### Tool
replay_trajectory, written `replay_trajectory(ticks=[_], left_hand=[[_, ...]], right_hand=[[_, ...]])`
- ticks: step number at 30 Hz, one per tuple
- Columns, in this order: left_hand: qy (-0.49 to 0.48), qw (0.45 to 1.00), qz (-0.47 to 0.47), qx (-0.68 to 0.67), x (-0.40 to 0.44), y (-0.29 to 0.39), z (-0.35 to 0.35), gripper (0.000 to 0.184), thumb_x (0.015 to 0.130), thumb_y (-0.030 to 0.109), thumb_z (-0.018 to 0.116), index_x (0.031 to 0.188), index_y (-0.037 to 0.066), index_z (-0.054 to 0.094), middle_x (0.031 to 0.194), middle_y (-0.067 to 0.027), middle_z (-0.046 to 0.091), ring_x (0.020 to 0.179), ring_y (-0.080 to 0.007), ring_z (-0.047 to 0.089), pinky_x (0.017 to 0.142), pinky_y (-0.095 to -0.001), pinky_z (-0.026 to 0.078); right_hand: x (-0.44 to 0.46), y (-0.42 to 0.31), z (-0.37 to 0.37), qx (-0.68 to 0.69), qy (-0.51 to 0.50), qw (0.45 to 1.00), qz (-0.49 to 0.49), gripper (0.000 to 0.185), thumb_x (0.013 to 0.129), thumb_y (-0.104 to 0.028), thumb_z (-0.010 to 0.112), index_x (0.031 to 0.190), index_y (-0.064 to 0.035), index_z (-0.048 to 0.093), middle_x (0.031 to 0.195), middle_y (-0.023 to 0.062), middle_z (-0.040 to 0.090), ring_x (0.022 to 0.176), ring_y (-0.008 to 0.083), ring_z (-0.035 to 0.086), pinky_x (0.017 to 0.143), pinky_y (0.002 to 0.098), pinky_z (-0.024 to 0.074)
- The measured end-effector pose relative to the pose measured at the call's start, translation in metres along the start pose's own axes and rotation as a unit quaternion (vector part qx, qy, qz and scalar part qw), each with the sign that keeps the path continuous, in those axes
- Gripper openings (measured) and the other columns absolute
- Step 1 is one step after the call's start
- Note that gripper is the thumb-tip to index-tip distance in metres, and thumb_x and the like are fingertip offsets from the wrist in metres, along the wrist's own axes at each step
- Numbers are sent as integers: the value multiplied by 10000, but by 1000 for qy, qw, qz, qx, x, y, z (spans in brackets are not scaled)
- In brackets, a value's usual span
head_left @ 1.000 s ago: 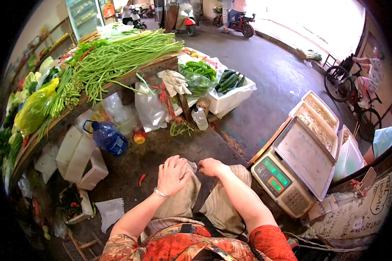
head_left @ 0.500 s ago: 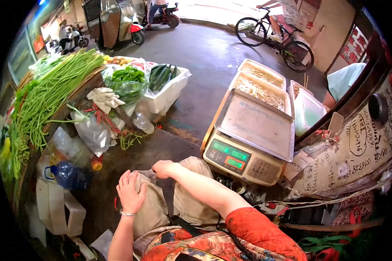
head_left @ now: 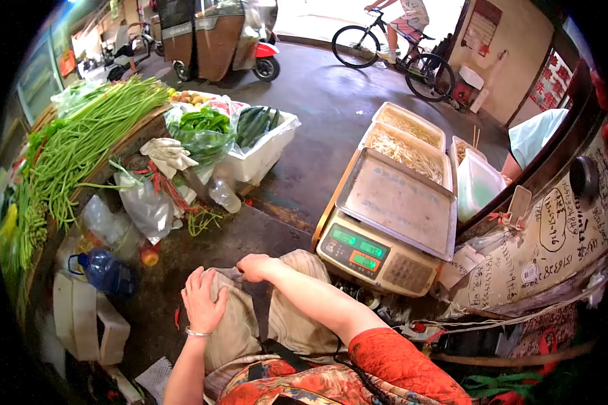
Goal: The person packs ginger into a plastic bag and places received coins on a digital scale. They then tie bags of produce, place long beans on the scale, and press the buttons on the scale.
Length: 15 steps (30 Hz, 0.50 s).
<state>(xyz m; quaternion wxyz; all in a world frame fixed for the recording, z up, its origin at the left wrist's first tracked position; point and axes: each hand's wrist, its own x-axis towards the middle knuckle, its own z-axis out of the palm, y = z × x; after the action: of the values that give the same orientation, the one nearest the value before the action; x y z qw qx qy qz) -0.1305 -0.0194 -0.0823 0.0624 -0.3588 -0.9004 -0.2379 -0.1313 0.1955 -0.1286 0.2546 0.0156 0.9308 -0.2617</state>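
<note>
Across the lane, the bicycle [head_left: 402,62] has moved left and the three-wheeler [head_left: 216,40] right since half a second ago, narrowing the gap between them. Below, I have the beige trousers [head_left: 233,317] directly under my left grip [head_left: 203,302] and just beside my right grip [head_left: 253,267]. My left grip is spread flat near the left knee, holding nothing; my right is curled at that knee's inner edge, and I cannot tell whether it has hold of any cloth. My left forearm comes up steeply, a silver bangle [head_left: 198,333] at its wrist, while my right slants across the right thigh from a red sleeve [head_left: 395,361]. Just beyond the right knee stands the scale [head_left: 409,270], its display lit, with sprout trays [head_left: 409,155] behind. On my left, a blue bottle [head_left: 111,273] stands near the counter [head_left: 125,143] of long green beans [head_left: 81,148].
</note>
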Motion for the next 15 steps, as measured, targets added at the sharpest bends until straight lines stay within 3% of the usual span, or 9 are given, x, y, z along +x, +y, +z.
replay_trajectory(ticks=[15], left_hand=[[-13, 1000, -7, 9, 0, -1, -2, 502, 817, 274, 677, 1279, 110, 567, 1370, -129, 472, 1283, -321, 427, 1025, -457, 339]], right_hand=[[11, 10, 9, -6, 2, 1000, -17, 349, 839, -243, 628, 1153, -91, 652, 1147, 159, 665, 1097, 337, 618, 890, 424, 500]])
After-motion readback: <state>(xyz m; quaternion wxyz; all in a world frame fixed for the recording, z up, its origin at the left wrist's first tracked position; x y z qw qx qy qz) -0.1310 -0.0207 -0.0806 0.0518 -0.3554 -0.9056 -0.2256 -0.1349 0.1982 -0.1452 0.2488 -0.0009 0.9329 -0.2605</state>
